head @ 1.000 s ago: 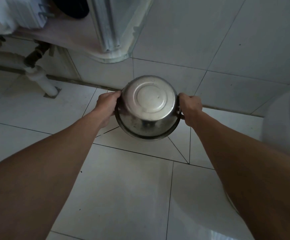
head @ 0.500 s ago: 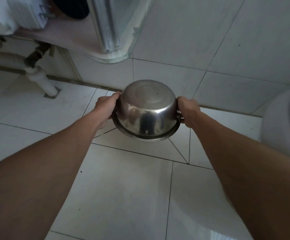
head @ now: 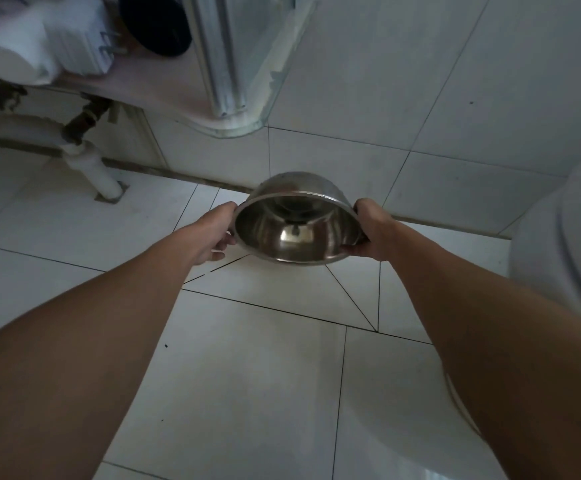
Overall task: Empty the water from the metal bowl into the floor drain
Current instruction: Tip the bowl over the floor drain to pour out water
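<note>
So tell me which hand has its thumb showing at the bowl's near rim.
The right hand: its thumb lies along the near rim of the metal bowl. The left hand only shows curled fingers beside the rim.

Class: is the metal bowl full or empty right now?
Empty: the metal bowl is tipped with its opening toward the camera, and its shiny inside shows no water.

The scene is dim and bluish-grey, lit softly with no hard shadows. The brightest spots are small highlights inside the metal bowl point(head: 297, 230), between the fingers of both hands, and a pale sheen on the floor tiles point(head: 247, 375) nearer the camera than the fingers. Wide-angle distortion bends the tile joints and stretches the forearms at the lower corners. White items at the upper left are smeared by motion blur.
</note>
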A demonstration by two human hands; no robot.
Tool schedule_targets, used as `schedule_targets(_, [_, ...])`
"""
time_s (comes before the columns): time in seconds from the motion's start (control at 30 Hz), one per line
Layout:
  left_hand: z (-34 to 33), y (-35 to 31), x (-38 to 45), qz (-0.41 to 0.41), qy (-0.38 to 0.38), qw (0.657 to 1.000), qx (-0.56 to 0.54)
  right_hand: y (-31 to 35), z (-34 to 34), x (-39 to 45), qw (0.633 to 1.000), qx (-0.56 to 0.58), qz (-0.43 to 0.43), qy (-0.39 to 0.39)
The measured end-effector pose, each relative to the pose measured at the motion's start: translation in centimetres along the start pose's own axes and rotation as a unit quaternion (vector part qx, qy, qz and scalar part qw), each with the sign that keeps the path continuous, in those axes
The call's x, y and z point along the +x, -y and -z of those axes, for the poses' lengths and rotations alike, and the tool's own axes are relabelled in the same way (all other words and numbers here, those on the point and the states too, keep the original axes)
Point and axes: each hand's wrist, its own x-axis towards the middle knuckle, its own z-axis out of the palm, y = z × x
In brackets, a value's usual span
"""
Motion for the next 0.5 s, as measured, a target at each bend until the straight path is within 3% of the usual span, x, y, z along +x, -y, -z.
schedule_targets(0.2, [-0.2, -0.5, -0.9, 0.002, 0.02, 0.999, 0.025, -0.1, 0.3, -0.6, 0.999, -0.047, -0.016, 0.02])
schedule_targets(0.33, [-0.4, -0.6, -1.3, -0.006, 0.056, 0.998, -0.002, 0.1, 0.2, -1.3, 0.997, -0.074, -0.027, 0.006])
schedule_targets(0.5, [-0.3, -1.1, -1.2, -0.029, 0.04, 0.997, -0.052, 0.3, 0.1, -1.6, 0.994, -0.106, -0.021, -0.025])
